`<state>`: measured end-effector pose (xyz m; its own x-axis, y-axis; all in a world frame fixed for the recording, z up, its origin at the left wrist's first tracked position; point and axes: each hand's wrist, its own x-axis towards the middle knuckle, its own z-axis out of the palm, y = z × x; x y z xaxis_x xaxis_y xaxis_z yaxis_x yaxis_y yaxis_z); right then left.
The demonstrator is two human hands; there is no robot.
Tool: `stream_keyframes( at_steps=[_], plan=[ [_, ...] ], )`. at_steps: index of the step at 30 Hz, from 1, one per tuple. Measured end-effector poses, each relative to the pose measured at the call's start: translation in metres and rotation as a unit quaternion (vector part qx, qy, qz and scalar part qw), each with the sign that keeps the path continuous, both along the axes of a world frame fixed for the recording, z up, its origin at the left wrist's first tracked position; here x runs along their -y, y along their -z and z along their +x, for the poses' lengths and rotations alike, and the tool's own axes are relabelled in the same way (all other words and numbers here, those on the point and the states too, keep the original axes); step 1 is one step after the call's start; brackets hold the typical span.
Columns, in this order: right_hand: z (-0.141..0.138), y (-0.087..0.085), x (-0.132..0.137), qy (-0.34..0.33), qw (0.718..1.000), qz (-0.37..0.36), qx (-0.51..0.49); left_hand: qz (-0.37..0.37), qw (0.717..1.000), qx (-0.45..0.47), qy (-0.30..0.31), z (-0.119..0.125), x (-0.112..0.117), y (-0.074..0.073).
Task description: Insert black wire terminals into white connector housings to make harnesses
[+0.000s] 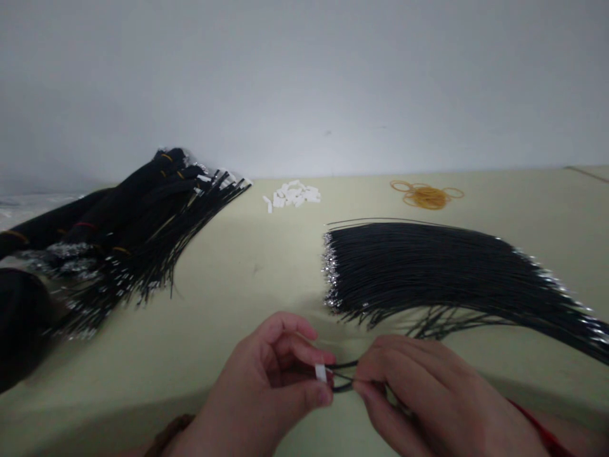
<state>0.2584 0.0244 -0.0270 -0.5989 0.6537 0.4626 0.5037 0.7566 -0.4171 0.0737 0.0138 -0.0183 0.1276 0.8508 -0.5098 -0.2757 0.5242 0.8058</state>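
Observation:
My left hand pinches a small white plastic connector between thumb and fingers, low in the middle of the view. My right hand pinches thin black wires whose ends reach the connector. The two hands are almost touching, just above the table's near edge. A fan of loose black wires with silver tips lies right behind my right hand.
Bundles of black wires tied with bands are heaped at the left. A small pile of white connectors and a pile of yellow rubber bands lie at the back of the pale green table, near a white wall.

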Motion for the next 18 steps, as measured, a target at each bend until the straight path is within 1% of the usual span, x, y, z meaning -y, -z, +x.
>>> stream_keyframes(
  at_steps=[3, 13, 18],
  plan=[
    [-0.0009, 0.0011, 0.0008, 0.015, 1.000, 0.012, -0.008, 0.010, 1.000, 0.006, 0.002, -0.0005, -0.0005, 0.0008],
    [-0.0014, -0.0037, -0.0019, 0.012, 0.999, 0.034, 0.008, 0.013, 0.999, 0.045, -0.007, -0.0008, -0.0010, 0.0048],
    [-0.0034, -0.0017, -0.0016, 0.012, 0.999, 0.044, 0.009, 0.008, 0.999, 0.044, 0.019, -0.0011, 0.0014, 0.0058]
  ],
)
